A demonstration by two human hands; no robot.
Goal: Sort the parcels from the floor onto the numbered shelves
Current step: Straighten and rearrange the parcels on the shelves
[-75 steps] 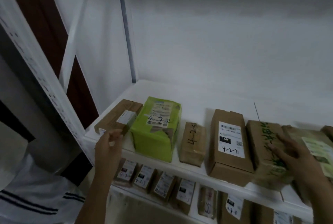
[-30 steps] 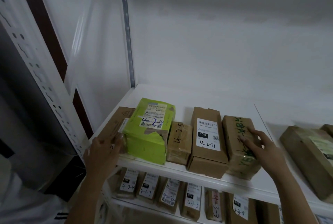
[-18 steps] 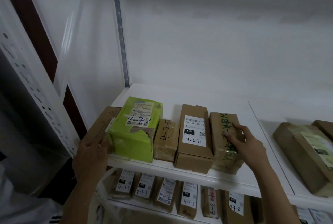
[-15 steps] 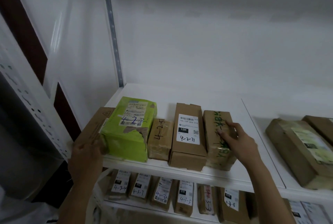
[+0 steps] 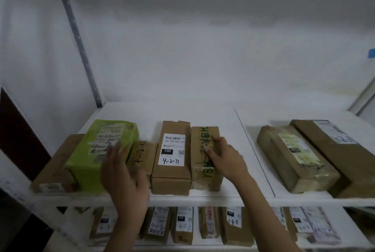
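On the upper white shelf (image 5: 203,198), parcels stand in a tight row at the left end. The left hand (image 5: 123,176), blurred, lies with straight fingers against the green parcel (image 5: 95,150) and the small brown parcel marked 4-2-5 (image 5: 143,155). The right hand (image 5: 225,160) rests, fingers loosely spread, on the brown parcel with green writing (image 5: 199,172), which touches the box labelled 4-2-71 (image 5: 172,178).
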